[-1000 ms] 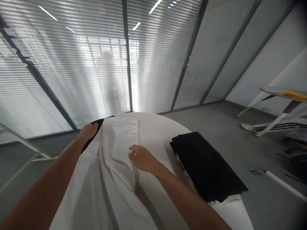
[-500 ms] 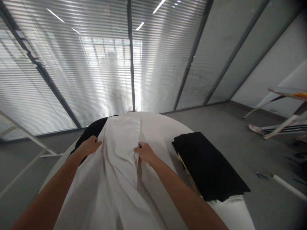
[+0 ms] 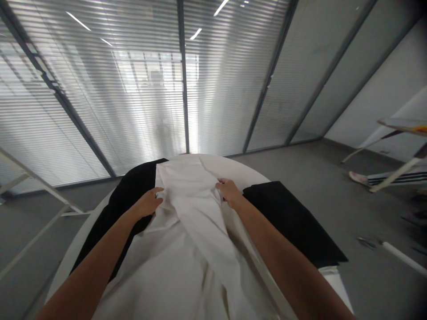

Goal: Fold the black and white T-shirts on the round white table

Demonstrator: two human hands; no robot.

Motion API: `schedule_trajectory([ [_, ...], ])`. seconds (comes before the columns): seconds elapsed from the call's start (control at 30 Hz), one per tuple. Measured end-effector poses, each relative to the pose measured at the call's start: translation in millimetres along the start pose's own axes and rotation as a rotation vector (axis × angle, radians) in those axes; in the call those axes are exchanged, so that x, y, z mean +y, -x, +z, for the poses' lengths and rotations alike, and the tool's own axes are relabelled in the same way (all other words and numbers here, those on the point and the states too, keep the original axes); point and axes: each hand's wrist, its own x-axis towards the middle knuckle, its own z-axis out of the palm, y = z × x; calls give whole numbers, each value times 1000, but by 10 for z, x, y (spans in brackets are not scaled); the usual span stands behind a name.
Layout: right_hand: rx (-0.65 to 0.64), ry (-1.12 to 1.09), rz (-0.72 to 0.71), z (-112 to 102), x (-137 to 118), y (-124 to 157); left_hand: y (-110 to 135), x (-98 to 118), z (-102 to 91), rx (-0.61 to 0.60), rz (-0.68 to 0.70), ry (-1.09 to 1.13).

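White cloth lies lengthwise over a round-ended white board, creased toward my body. My left hand pinches the cloth's left edge, and my right hand grips its right edge a little farther up. Which garment or sheet the cloth is, I cannot tell. Black fabric shows from beneath it on the left. On the right rests a stack of folded black cloth, with a white piece under its near end.
A white metal frame stands on the left. At the right are a table, a person's leg and shoe, and pliers-like tool with a white tube on the floor. Windows with blinds are ahead.
Both hands have moved right, carrying the white cloth with them. The right hand has also gone farther up its edge, and more black fabric shows at left.
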Motion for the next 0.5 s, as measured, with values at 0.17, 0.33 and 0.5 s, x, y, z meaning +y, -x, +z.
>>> schedule_trajectory([
  [0.17, 236, 441, -140, -328, -33, -160, -22, 143, 309, 19, 74, 79],
  [0.33, 270, 899, -486, -208, 16, 477, 32, 102, 347, 113, 171, -275],
  [0.5, -110, 1110, -510, 225, 200, 1168, 265, 102, 324, 97, 105, -372],
])
